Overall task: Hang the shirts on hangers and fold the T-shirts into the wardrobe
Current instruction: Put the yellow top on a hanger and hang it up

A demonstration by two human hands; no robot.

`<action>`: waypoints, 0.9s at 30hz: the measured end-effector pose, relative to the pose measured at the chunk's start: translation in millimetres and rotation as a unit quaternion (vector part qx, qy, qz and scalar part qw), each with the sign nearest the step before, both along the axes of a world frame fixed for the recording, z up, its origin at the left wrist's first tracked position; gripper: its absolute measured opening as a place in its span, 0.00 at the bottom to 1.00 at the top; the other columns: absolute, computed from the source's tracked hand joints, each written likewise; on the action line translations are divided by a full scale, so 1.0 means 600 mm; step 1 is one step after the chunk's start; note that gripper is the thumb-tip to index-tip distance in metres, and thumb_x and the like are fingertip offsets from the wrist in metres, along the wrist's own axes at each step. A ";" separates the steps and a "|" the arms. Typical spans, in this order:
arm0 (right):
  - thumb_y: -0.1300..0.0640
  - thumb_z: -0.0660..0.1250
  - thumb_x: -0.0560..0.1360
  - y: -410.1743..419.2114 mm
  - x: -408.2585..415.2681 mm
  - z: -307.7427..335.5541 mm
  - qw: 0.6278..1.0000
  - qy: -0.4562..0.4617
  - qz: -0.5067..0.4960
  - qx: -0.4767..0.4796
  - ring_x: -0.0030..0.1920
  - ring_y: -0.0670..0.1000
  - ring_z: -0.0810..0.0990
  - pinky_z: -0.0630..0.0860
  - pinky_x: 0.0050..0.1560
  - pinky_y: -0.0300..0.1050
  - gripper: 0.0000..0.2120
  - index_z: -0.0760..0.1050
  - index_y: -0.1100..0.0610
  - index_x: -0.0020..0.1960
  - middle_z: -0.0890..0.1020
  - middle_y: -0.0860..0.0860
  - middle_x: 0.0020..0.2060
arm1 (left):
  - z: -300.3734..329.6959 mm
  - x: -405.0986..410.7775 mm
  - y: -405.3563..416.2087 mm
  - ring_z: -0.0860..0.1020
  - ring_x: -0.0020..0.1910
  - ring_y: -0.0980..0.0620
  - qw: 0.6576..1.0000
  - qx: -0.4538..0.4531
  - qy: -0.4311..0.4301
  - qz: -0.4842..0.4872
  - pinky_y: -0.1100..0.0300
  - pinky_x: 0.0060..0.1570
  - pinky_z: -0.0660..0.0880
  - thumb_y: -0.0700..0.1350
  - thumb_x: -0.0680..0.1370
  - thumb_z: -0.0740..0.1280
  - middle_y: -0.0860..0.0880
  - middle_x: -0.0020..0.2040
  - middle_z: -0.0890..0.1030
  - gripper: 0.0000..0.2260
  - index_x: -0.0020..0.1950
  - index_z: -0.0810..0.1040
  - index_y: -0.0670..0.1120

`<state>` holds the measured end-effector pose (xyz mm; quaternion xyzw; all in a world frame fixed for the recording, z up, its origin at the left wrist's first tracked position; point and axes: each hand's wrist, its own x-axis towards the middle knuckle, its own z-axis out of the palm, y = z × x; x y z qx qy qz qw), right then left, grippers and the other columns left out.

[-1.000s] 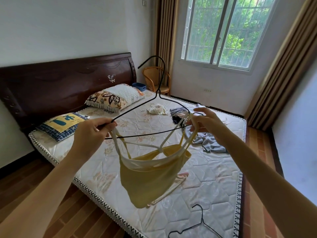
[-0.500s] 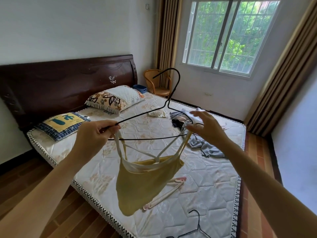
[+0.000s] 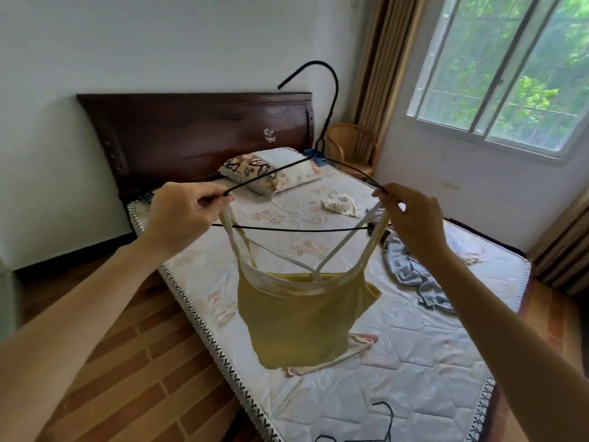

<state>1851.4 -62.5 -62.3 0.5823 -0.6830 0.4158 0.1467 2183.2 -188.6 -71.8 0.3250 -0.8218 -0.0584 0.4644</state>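
A black wire hanger (image 3: 287,230) is held up over the bed, hook pointing up. A yellow camisole (image 3: 299,317) with white straps hangs from it. My left hand (image 3: 181,215) pinches the hanger's left end together with a strap. My right hand (image 3: 411,218) grips the hanger's right end and the other strap. On the mattress (image 3: 414,362) lie a grey garment (image 3: 411,275), a small white garment (image 3: 339,205) and a pale pink hanger (image 3: 360,342) under the camisole. A second black hanger (image 3: 379,432) lies at the mattress's near edge.
A dark wooden headboard (image 3: 197,129) and a patterned pillow (image 3: 271,169) stand at the bed's far end. A wicker chair (image 3: 353,145) sits in the corner by the curtain. A window (image 3: 510,71) is at the right. Wood floor (image 3: 127,362) lies to the left.
The view swung left and closer. The hanger with the camisole rose and its hook tipped more upright. Both hands kept their hold on its ends.
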 end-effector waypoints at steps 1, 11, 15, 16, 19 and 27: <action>0.59 0.67 0.79 -0.010 0.009 -0.001 1.000 0.004 0.008 -0.008 0.42 0.51 0.81 0.74 0.41 0.44 0.08 0.83 0.56 0.54 0.85 0.53 0.45 | 0.001 0.012 -0.001 0.81 0.33 0.54 1.000 0.000 0.003 0.016 0.59 0.33 0.77 0.49 0.76 0.68 0.49 0.40 0.85 0.12 0.51 0.85 0.43; 0.55 0.64 0.81 -0.167 0.135 -0.008 0.992 -0.014 0.113 -0.050 0.42 0.56 0.82 0.78 0.43 0.56 0.11 0.82 0.57 0.55 0.86 0.53 0.44 | 0.025 0.149 -0.015 0.70 0.27 0.56 0.975 -0.051 -0.018 0.215 0.66 0.27 0.62 0.49 0.77 0.65 0.51 0.30 0.81 0.11 0.46 0.86 0.46; 0.53 0.62 0.81 -0.255 0.204 -0.011 0.990 -0.016 0.140 -0.020 0.46 0.56 0.81 0.74 0.44 0.48 0.14 0.82 0.57 0.59 0.85 0.54 0.48 | 0.029 0.224 -0.059 0.81 0.35 0.50 0.967 -0.031 -0.012 0.251 0.55 0.32 0.74 0.53 0.78 0.62 0.51 0.37 0.85 0.14 0.48 0.85 0.49; 0.53 0.62 0.81 -0.282 0.227 -0.012 0.989 -0.019 0.147 -0.020 0.48 0.56 0.81 0.72 0.44 0.46 0.14 0.81 0.57 0.60 0.85 0.55 0.50 | 0.027 0.246 -0.076 0.81 0.35 0.49 0.965 -0.037 -0.010 0.260 0.55 0.31 0.74 0.52 0.78 0.63 0.51 0.38 0.85 0.13 0.47 0.86 0.49; 0.55 0.63 0.81 -0.367 0.303 -0.022 0.986 -0.020 0.164 -0.030 0.50 0.57 0.81 0.73 0.47 0.47 0.12 0.81 0.57 0.60 0.85 0.55 0.52 | 0.018 0.313 -0.130 0.80 0.35 0.50 0.961 -0.046 0.013 0.273 0.56 0.31 0.74 0.50 0.78 0.63 0.50 0.38 0.85 0.12 0.47 0.85 0.47; 0.57 0.64 0.80 -0.584 0.489 -0.052 0.975 -0.025 0.193 -0.111 0.47 0.57 0.81 0.76 0.50 0.61 0.10 0.82 0.60 0.54 0.84 0.55 0.47 | -0.006 0.477 -0.290 0.79 0.39 0.50 0.944 -0.062 0.055 0.321 0.60 0.37 0.73 0.49 0.79 0.64 0.46 0.42 0.85 0.14 0.49 0.85 0.41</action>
